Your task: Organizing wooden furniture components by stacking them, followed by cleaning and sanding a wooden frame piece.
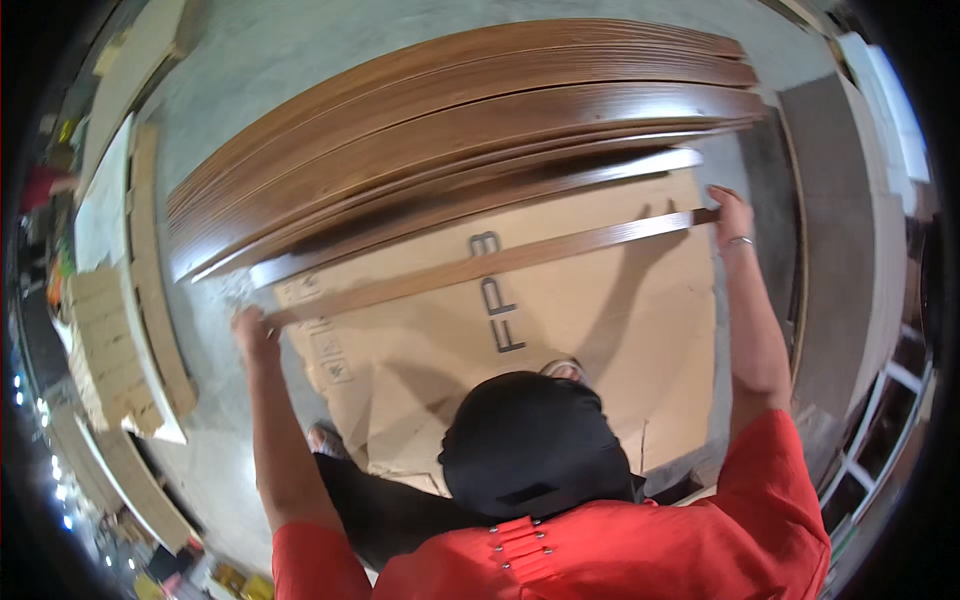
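Observation:
A long, narrow brown wooden strip [480, 268] stretches between my two hands above a flattened cardboard sheet [600, 330]. Its left end is gripped in my left hand [256, 328], fingers closed around it. My right hand [733, 212] is closed on the strip's other end, which sits a little farther from me. Just beyond the strip lies a dark brown board with a shiny edge [480, 205]. Past that, several wide brown wood-grain boards [460, 125] lie side by side and partly stacked.
Cardboard and pale panels [120, 340] lean or lie along the left. On the right stand large grey-brown panels [840, 230] and a pale slatted frame [875, 425]. Grey concrete floor [330, 40] shows around the boards. My shod foot [565, 370] rests on the cardboard.

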`<state>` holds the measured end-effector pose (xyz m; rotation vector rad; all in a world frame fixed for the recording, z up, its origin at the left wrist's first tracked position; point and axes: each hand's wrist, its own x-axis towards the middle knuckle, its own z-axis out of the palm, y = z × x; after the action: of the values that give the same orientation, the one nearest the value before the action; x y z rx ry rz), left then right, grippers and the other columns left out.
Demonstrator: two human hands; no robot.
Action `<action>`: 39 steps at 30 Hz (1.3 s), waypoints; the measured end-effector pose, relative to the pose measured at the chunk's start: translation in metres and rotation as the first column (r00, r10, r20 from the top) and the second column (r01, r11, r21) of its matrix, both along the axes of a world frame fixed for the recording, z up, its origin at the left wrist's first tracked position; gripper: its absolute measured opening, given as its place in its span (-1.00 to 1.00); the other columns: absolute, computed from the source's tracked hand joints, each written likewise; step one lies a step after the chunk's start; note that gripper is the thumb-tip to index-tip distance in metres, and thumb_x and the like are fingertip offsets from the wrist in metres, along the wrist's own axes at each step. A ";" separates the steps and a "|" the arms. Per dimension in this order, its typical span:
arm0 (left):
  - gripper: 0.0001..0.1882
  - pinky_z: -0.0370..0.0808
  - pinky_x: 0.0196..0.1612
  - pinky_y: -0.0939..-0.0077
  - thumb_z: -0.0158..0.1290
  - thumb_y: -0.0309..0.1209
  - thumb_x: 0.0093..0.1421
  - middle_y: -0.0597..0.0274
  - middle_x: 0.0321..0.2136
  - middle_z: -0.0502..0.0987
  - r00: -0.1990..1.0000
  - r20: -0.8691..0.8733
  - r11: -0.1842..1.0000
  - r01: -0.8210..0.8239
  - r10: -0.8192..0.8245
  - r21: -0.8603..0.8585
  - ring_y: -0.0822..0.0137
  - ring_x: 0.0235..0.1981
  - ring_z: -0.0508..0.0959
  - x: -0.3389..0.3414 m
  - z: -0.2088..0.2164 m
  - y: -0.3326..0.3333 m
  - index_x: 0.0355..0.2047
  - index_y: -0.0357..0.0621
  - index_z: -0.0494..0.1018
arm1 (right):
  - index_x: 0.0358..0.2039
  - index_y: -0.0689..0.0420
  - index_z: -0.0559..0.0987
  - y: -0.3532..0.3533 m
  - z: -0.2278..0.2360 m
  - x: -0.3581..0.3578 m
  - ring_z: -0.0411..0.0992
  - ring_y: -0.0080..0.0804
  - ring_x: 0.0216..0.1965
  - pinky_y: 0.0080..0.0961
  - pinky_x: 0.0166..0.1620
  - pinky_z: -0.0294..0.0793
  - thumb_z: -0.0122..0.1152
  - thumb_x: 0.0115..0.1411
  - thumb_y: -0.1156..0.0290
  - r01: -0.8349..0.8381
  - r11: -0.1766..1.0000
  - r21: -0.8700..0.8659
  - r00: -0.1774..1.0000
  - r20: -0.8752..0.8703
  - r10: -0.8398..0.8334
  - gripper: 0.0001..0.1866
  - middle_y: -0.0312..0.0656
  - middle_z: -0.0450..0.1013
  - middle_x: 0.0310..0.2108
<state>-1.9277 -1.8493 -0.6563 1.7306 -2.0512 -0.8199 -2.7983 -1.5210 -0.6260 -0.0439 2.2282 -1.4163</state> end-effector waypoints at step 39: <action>-0.74 0.47 -0.30 0.33 0.16 -0.32 0.07 0.23 -0.29 0.52 0.637 -0.214 0.629 -0.544 0.740 0.556 0.27 -0.28 0.51 -0.142 0.042 -0.015 -0.22 -0.08 0.48 | -0.07 0.04 0.54 -0.001 -0.014 -0.005 0.27 -0.50 -0.13 -0.29 -0.16 0.25 0.28 0.12 0.30 0.072 0.987 -0.141 0.966 0.256 -0.034 -0.65 -0.41 0.42 -0.19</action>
<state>-2.0701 -1.8646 -0.6140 2.0808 -0.8273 -1.3102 -2.8029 -1.5216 -0.6396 0.1405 1.9271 -1.5227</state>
